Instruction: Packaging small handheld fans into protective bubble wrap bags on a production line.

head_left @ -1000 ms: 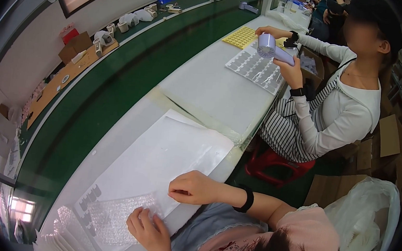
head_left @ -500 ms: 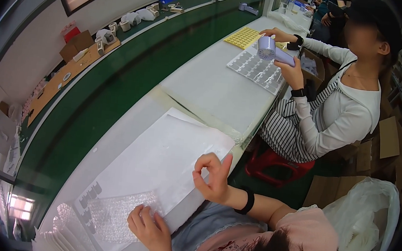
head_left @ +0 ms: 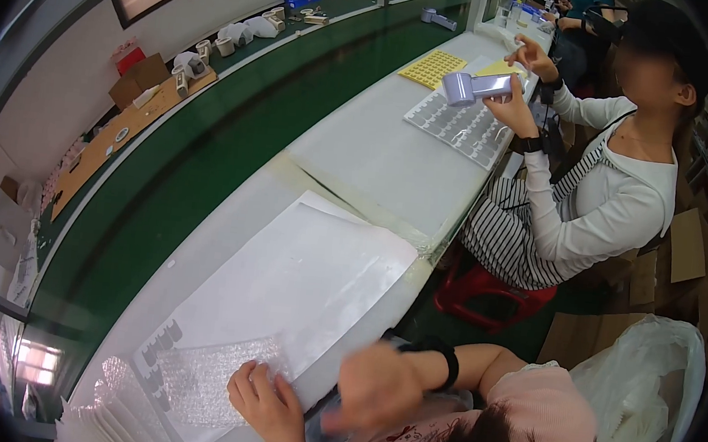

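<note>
Left hand (head_left: 262, 400) fingers curled, pressing bubble wrap sheet (head_left: 207, 373) flat beneath fingertips. Right hand (head_left: 376, 385) blurred, finger state unclear. Likely light, soft, slippery; best pinched at edge.

- White sheet (head_left: 297, 284) lies bare, open to a reaching hand.
- Bubble wrap (head_left: 207, 373) under the left hand (head_left: 264, 400) crowds the near corner.
- Co-worker (head_left: 596, 185) blocks the bench's far right side.

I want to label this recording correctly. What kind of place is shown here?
Most likely a factory assembly line: a long white workbench beside a green conveyor belt, trays of small grey parts, and a co-worker seated further along, holding a grey device.
</note>
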The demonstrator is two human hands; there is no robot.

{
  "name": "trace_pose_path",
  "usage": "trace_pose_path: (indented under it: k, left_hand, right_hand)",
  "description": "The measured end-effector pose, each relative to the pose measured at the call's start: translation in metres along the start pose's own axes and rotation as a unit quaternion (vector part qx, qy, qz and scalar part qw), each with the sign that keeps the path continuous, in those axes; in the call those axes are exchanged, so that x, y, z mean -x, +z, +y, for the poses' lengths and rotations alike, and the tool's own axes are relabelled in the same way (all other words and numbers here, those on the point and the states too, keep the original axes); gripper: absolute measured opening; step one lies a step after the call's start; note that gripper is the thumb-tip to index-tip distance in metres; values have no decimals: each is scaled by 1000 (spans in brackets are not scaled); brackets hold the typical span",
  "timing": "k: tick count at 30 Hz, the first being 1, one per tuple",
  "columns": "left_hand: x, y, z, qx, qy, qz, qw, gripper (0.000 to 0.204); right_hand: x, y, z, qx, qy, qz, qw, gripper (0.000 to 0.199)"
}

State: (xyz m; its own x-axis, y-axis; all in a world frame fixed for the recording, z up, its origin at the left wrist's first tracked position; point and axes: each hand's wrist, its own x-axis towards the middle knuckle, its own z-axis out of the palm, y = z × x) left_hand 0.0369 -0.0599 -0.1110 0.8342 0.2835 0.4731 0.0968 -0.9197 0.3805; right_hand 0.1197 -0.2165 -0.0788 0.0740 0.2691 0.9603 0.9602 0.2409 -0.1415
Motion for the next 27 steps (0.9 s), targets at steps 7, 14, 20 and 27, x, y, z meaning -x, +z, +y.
trace_pose_path:
  k: [7,14,20,27]
  left_hand:
    - [0,-2,1,1,5,-2,1000,21]
    - [2,-1,-3,8,7,-8,1000,22]
    - [6,1,-6,15,10,-12,1000,22]
    - [4,2,-4,22,6,-15,1000,22]
  right_hand:
    - [0,-14,-16,-342,131,-242,898,20]
    - [8,9,-8,-192,299,63,933,23]
    - [-31,-3,0,-127,-52,-39,990,14]
    - [-28,-6,6,10,-156,-95,983,14]
